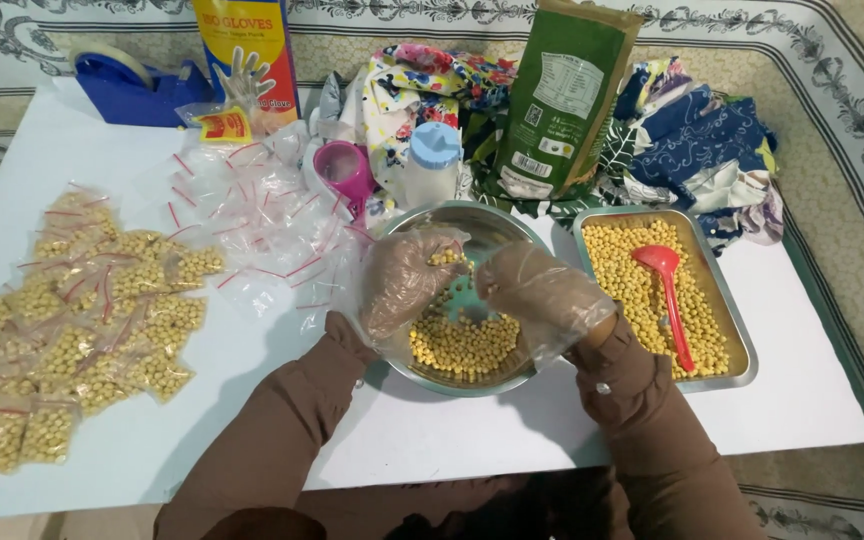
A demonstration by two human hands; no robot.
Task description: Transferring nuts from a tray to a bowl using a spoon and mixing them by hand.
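Observation:
Both my hands wear clear plastic gloves and hover over a round steel bowl (397, 372) half full of yellow chickpeas (462, 345). My left hand (402, 280) pinches a small clear zip bag (446, 256) with a few chickpeas in it, held at the bowl's middle. My right hand (542, 295) is closed around a teal scoop (462, 292) whose end points at the bag's mouth. The two hands almost touch.
A steel tray (740, 345) of chickpeas with a red spoon (667, 290) lies to the right. Filled bags (82, 320) are spread at the left and empty zip bags (252, 215) behind. At the back stand a pink funnel (344, 170), white bottle (432, 165), green pouch (562, 95), glove box (244, 60), blue tape dispenser (137, 85) and floral cloth (692, 150).

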